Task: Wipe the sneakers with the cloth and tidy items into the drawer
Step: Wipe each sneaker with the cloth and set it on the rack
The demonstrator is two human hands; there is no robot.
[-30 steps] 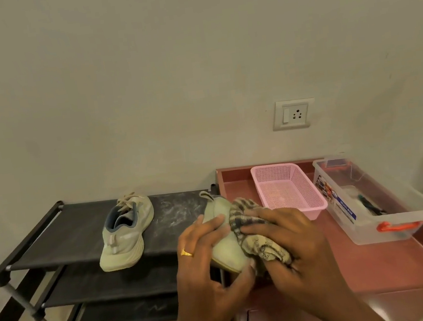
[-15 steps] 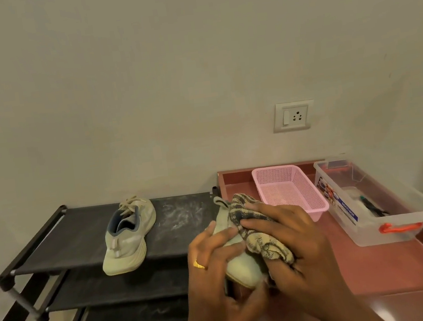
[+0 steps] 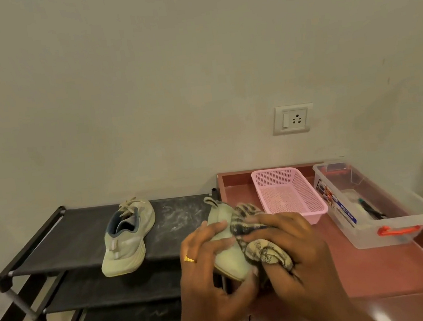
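My left hand (image 3: 207, 273), with a gold ring on one finger, grips a pale green sneaker (image 3: 226, 249) held in the air over the left edge of the reddish cabinet top (image 3: 378, 273). My right hand (image 3: 294, 254) presses a checked cloth (image 3: 260, 245) against the sneaker's side. The cloth and my fingers hide most of the shoe. The second pale green sneaker (image 3: 128, 237) rests on the top shelf of the black shoe rack (image 3: 55, 246), laces toward the wall.
An empty pink basket (image 3: 286, 193) and a clear plastic box (image 3: 376, 206) with an orange latch and small items inside stand at the back of the cabinet top. White dust marks the rack's top shelf. A wall socket (image 3: 292, 119) is above.
Both hands and the held sneaker have shifted slightly right and down in view; the cloth has rubbed along the shoe. The other sneaker has not moved.
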